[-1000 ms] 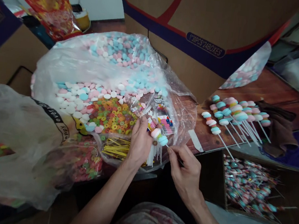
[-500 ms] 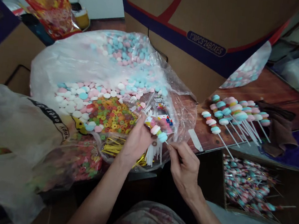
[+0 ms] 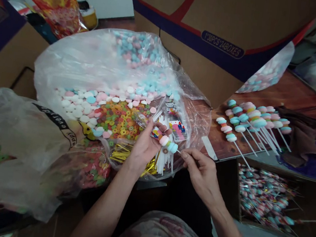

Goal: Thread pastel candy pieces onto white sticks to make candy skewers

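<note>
1. We hold a candy skewer near the centre of the view, above a bundle of white sticks that lies at its six o'clock.
2. Our left hand grasps a printed wrapper around the skewer's candy end; our right hand pinches the bare stick between thumb and fingertips.
3. We judge this piece partly covered: the far candies sit inside the wrapper, while the white and blue ones nearer the stick show bare.
4. At two o'clock from it, assembled skewers lie without wrappers on the table, so we count those as left.
5. Towards four o'clock, a box holds many that look wrapped, which we take as done.
6. The skewer's long axis runs from ten to four o'clock, candy end towards ten, stick towards four.
</note>
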Demonstrator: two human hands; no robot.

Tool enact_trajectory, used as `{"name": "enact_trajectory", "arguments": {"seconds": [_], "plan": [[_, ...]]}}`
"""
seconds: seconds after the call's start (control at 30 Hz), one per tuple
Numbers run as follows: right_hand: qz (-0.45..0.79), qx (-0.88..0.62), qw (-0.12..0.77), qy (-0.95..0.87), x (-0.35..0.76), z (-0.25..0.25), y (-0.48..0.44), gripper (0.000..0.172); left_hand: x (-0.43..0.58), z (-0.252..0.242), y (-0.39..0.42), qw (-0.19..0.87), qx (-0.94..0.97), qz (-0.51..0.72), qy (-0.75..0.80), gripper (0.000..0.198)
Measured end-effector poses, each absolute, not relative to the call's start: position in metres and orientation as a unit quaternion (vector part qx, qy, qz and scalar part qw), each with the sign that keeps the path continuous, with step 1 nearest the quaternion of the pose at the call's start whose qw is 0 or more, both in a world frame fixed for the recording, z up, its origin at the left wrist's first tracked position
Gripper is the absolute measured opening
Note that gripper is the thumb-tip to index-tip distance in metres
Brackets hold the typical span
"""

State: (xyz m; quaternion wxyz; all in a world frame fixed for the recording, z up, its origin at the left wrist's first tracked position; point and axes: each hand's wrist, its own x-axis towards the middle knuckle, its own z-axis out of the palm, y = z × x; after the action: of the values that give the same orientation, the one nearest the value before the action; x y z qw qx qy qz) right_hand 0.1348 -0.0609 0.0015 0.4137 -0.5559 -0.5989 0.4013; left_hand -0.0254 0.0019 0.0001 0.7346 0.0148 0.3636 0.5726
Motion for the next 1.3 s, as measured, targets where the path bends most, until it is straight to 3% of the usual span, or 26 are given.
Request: {"name": "enact_trajectory", "arguments": {"seconds": [0.3, 0.6, 1.03, 1.17, 1.23, 1.3], "plan": [[0.403, -0.554, 0.399, -0.61, 0.148, 0.009, -0.06, 0.019, -0.026, -0.003, 0.0, 0.737, 0.015, 0.565, 0.371, 0.03], [0.281, -0.534, 0.425, -0.675, 0.156, 0.003, -0.065, 0.014, -0.03, -0.002, -0.009, 0.612, 0.111, 0.651, 0.435, 0.028], [0.114, -0.468, 0.418, -0.77, 0.169, 0.002, -0.065, 0.015, -0.039, 0.004, -0.005, 0.586, 0.114, 0.629, 0.498, 0.029], [0.164, -0.491, 0.438, -0.735, 0.181, -0.002, -0.072, 0.012, -0.043, 0.003, 0.0, 0.577, 0.082, 0.66, 0.474, 0.024], [0.24, -0.545, 0.471, -0.651, 0.183, -0.005, -0.077, 0.006, -0.045, 0.003, 0.002, 0.578, 0.07, 0.667, 0.465, 0.021], [0.345, -0.574, 0.535, -0.515, 0.178, -0.006, -0.079, 0.012, -0.044, 0.003, 0.003, 0.586, 0.058, 0.666, 0.458, 0.019]]}}
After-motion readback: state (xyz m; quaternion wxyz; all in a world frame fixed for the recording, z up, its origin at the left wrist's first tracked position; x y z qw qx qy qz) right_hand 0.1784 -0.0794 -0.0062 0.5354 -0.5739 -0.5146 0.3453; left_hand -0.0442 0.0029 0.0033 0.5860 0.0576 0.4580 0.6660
